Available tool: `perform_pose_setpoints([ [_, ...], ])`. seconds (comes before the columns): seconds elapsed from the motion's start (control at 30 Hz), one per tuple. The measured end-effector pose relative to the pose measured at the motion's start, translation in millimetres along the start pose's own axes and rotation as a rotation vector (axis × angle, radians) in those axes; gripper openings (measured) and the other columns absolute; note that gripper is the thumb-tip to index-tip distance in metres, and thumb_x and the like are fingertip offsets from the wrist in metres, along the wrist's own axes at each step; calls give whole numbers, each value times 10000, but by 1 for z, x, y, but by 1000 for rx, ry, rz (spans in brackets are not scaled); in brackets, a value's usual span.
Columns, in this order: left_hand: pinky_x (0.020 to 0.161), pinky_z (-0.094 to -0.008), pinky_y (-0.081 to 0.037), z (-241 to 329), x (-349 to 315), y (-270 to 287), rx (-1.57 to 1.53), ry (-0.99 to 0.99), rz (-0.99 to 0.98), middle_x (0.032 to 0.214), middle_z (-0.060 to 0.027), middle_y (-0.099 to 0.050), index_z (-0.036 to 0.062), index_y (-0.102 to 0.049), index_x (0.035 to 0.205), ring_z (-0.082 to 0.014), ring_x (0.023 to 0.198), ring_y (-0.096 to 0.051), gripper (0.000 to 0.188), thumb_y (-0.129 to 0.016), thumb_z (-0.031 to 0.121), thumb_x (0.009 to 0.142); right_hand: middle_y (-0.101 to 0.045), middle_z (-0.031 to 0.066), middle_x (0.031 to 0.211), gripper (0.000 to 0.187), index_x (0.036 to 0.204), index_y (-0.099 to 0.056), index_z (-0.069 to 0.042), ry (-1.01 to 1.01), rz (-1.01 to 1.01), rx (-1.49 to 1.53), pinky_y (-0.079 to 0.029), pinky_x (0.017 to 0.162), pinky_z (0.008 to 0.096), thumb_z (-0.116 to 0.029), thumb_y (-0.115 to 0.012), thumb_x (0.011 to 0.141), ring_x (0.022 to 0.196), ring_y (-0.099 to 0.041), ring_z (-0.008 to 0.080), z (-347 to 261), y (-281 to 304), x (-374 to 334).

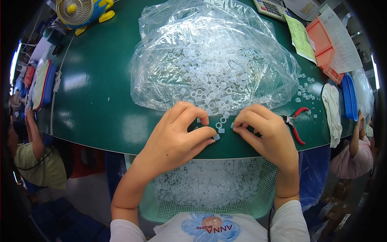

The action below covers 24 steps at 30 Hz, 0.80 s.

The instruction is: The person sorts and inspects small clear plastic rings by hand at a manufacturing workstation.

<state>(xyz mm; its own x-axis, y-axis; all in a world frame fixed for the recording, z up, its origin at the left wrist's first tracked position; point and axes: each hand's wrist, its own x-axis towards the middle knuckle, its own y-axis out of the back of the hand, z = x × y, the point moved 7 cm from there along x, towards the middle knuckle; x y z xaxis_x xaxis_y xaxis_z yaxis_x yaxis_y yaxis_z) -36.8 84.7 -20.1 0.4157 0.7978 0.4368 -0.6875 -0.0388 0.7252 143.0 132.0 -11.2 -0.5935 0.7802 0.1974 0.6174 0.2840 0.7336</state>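
My left hand (177,135) is closed in a pinch, with a small translucent plastic ring (216,137) at its thumb and fingertip. Opposite it, my right hand (268,131) pinches another small clear plastic ring (232,125) between thumb and forefinger. Between the two hands a few loose rings (221,130) lie on the green table (96,117). Just beyond my fingers, a large clear plastic bag (153,80) spills a heap of the same short rings (213,76) toward me.
Red-handled pliers (297,125) lie right of my right hand, with scattered rings (308,90) beyond. A white glove (331,113), blue basket (349,97), orange tray (324,50) and calculator (272,9) line the right. A green basket (161,211) of rings sits below the table edge; a fan (78,12) stands far left.
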Motion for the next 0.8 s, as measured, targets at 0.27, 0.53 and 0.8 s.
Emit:
perform_pose_setpoints([
  [0.27, 883, -360, -489, -25, -2, 16, 4, 244, 118, 1064, -61, -602, 83, -748, 1031, -259, 1013, -576, 274, -855, 39, 783, -655, 88, 953, 162, 980, -662, -38, -90, -44, 168, -557, 731, 343, -44, -788, 878, 825, -690, 260, -1, -13, 8],
  [0.53, 887, -375, -502, -33, -6, 14, -61, 184, 55, 1083, -79, -623, 74, -731, 1002, -273, 1062, -591, 248, -847, 27, 787, -659, 99, 968, 148, 976, -661, -25, -74, -79, 162, -564, 727, 352, -25, -777, 884, 821, -688, 231, 4, -10, 5],
  [0.8, 857, -366, -510, -23, -3, 11, -41, 224, 82, 1072, -76, -650, 57, -709, 972, -264, 1037, -611, 207, -832, 9, 812, -645, 101, 959, 189, 1080, -696, -33, -45, 91, 118, -568, 717, 357, -38, -769, 906, 825, -691, 245, 2, -18, 16],
])
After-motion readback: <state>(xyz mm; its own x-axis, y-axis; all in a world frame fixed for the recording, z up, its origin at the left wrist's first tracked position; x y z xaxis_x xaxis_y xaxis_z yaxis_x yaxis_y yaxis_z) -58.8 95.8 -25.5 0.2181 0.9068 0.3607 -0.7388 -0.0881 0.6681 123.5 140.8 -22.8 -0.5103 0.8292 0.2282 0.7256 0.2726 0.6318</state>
